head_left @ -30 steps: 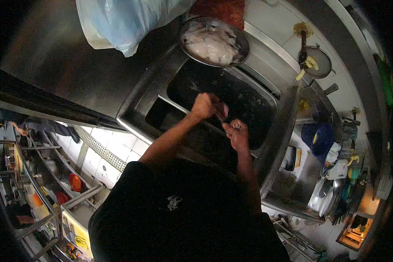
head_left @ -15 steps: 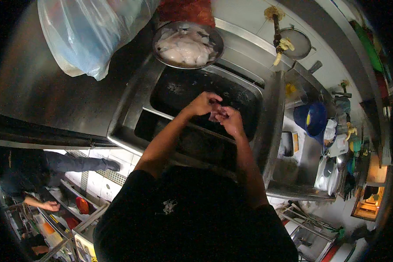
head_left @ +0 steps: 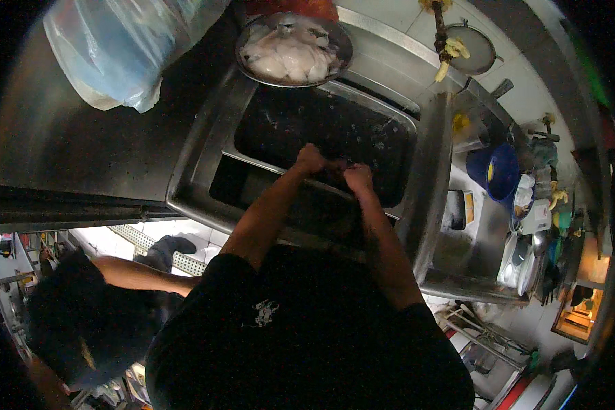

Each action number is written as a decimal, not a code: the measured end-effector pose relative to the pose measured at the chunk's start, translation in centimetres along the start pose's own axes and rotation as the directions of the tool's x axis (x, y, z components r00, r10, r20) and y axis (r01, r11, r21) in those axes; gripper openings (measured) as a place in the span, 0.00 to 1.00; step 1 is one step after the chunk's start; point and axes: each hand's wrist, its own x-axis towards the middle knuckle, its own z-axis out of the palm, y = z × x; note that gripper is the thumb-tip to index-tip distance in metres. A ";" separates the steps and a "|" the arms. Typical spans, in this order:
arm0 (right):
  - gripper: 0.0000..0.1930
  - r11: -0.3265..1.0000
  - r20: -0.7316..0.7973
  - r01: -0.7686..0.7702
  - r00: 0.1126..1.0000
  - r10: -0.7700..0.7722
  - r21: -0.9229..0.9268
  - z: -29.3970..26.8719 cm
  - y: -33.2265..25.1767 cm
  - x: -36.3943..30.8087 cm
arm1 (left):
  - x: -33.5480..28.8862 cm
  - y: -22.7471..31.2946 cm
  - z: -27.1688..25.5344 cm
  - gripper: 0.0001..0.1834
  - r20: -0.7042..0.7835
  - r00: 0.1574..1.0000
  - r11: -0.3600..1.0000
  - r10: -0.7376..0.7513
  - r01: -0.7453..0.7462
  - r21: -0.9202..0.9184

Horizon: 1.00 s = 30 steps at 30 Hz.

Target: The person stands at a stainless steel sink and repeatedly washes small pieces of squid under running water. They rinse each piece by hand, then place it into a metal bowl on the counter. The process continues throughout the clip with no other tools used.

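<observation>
My left hand (head_left: 310, 158) and my right hand (head_left: 358, 179) are closed close together over the dark basin (head_left: 411, 160) of a metal sink. A small, soft, dark reddish-purple piece (head_left: 336, 164), wet and flesh-like, is stretched between them. Fingers and shadow hide part of it, so its exact kind cannot be made out. Dark water with a few pale specks shows in the basin beyond my hands. On the sink's far edge rests a round metal bowl (head_left: 348, 51) heaped with pale, slick raw pieces (head_left: 287, 55).
A full translucent plastic bag (head_left: 116, 55) lies on the metal counter at left. A yellowish tap (head_left: 451, 51) and a round strainer (head_left: 473, 51) are at the far right, a blue bucket (head_left: 492, 171) beyond the sink. Another person (head_left: 96, 314) is close at my left.
Both hands have come lower and nearer to me, with the piece pulled between them. My view has shifted slightly. The other person has moved in close on the left.
</observation>
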 end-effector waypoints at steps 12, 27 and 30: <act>0.12 0.687 0.060 -0.145 0.988 0.145 0.712 -5.7 -6.0 -3.6 | 0.2 0.2 -0.9 0.12 0.043 0.976 0.355 0.216 -0.038 -0.934; 0.16 0.807 -0.282 0.334 0.935 -0.216 0.487 -5.4 -5.2 -1.7 | -2.8 1.9 -2.0 0.13 -0.153 0.803 0.596 0.576 -0.541 -0.593; 0.13 0.808 -0.221 0.277 0.957 -0.185 0.520 -5.9 -5.9 -2.4 | -3.2 2.1 -2.5 0.12 -0.156 0.811 0.643 0.564 -0.550 -0.533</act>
